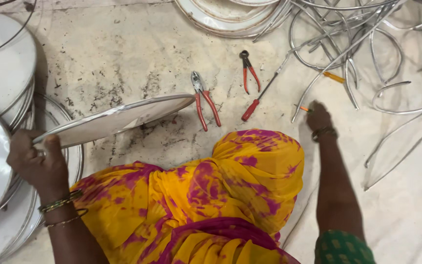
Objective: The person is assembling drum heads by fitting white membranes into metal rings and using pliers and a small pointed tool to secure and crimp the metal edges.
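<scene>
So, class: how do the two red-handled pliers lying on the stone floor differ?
The larger red-handled pliers lie nearer the tilted round disc held by the left hand; the smaller dark-headed red-handled pliers lie farther off, by the screwdriver. The larger pair's head is silvery, the smaller's black. Both rest untouched with handles splayed.

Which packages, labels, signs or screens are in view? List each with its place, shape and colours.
None in view: no package, label, sign or screen.
The left hand holds a round white disc with a metal rim; the right hand rests by a small orange-handled tool on the stone floor.
</scene>
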